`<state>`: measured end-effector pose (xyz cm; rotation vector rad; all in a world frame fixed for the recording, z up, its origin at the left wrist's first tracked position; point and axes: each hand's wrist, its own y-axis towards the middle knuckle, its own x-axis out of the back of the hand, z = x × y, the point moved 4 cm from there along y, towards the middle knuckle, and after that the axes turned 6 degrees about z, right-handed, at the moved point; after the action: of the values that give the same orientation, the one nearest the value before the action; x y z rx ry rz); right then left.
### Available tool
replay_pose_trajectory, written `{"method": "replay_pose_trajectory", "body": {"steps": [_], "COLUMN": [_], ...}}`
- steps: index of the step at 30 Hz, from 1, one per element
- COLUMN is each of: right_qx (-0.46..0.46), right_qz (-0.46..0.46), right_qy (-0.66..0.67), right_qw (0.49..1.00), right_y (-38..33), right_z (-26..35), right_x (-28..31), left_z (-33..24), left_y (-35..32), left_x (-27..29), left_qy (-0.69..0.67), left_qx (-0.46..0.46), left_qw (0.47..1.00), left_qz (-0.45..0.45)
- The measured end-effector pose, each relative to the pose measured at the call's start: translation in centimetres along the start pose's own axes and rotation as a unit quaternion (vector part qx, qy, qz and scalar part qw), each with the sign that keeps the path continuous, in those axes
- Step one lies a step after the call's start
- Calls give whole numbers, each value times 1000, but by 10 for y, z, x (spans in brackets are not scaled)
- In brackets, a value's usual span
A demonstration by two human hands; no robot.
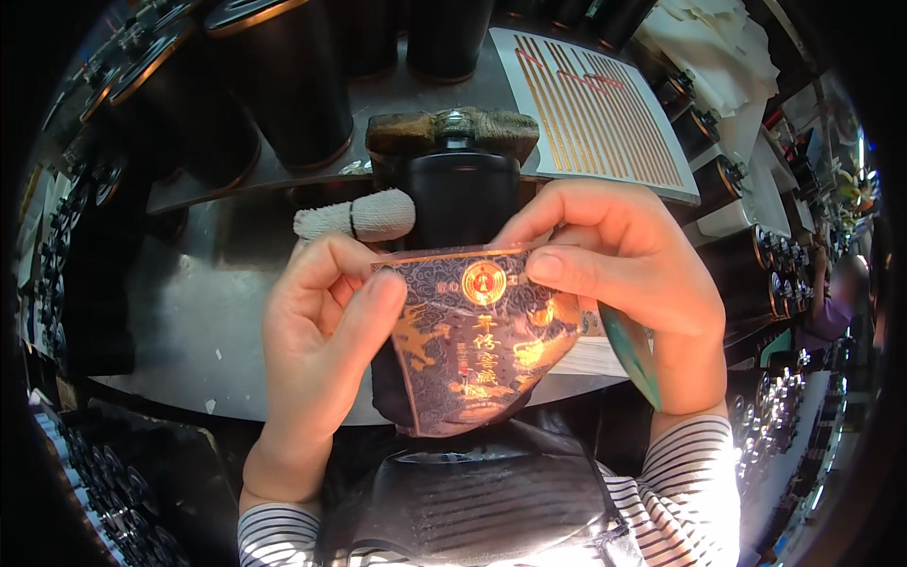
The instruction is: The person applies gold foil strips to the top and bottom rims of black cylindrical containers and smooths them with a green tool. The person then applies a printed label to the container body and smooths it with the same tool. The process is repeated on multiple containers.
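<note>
A dark decal sheet [444,369] with gold dragon figures, gold lettering and a round red-and-gold emblem is stretched between my hands, its surface glossy. My left hand [316,350] pinches its upper left corner between thumb and fingers. A white knitted cover with a black band [364,217] appears to sit on my left index finger, pointing up and right. At the upper right edge, my right hand [633,265] grips the sheet with the thumb in front. Just behind the sheet, a black cylinder [463,194] lies against a worn wooden block [406,135]. The sheet hides the cylinder's near part.
Tall black cylinders [283,85] stand at the back left. A white sheet with gold strips [595,113] lies on the metal table [227,312] at the back right. Crumpled pale paper [709,47] sits beyond it. Several black bottles line the right side; another person [831,312] is there.
</note>
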<state>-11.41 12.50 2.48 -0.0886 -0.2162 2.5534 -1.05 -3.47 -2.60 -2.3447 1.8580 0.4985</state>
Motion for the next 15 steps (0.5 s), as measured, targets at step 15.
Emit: {"method": "replay_pose_trajectory", "body": {"steps": [15], "right_qx": [-4], "right_qz": [-102], "right_qy": [-71], "right_qw": [992], "right_y": [19], "right_z": [-14], "right_x": [26], "left_z": [16], "left_y": [38], "left_x": [8], "left_qy": [118], "left_qx": [-51], "left_qw": [990], "left_qz": [-57]}}
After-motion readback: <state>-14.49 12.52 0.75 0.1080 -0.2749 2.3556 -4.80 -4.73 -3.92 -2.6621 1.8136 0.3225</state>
